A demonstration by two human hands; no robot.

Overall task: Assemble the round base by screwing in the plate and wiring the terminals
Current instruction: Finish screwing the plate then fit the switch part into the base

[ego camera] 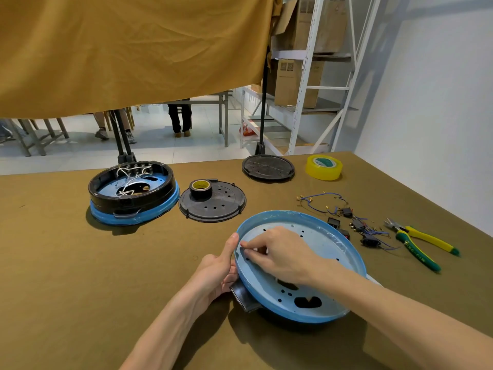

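Near the table's (pixel 80 263) front edge, the left hand (pixel 217 271) grips the blue round base (pixel 333 276) by its rim — right hand (pixel 277 252) fingertips pinched together inside, on something too small to make out.

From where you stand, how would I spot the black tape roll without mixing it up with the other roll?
Start at the finished round base, black over blue with white wires inside, at the table's far left. Just right of it lies a flat black perforated disc, and the black tape roll stands on that disc's far left part. Unlike the yellow tape roll resting on the table at far right, it is dark and smaller.
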